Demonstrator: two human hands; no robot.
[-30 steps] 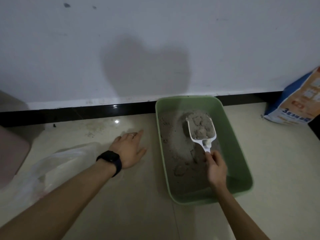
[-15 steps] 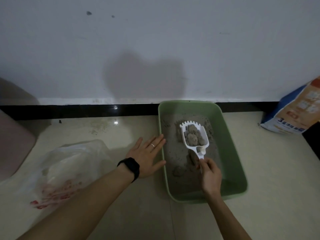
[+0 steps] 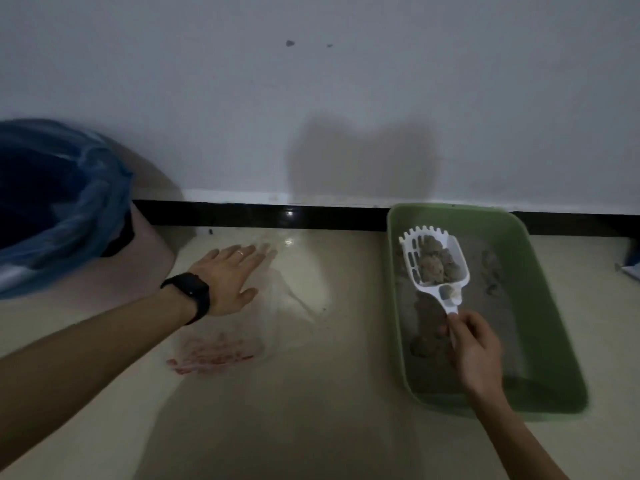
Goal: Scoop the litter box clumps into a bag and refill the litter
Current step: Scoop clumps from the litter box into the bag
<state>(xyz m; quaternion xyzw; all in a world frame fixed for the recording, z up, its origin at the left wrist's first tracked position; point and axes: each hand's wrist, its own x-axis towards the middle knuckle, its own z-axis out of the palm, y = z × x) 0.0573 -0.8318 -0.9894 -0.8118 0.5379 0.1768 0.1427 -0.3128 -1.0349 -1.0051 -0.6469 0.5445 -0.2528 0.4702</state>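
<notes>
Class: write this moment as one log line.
step: clumps scooped, unbagged | right hand grips scoop above litter box | left hand open, at plastic bag

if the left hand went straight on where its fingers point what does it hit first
Likely the thin clear plastic bag just ahead of the fingers of the left hand; beyond it, the black skirting board. Depth is unclear.

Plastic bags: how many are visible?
2: a clear bag on the floor by the left hand, and a blue bag at far left. A sliver at the right edge may be another.
</notes>
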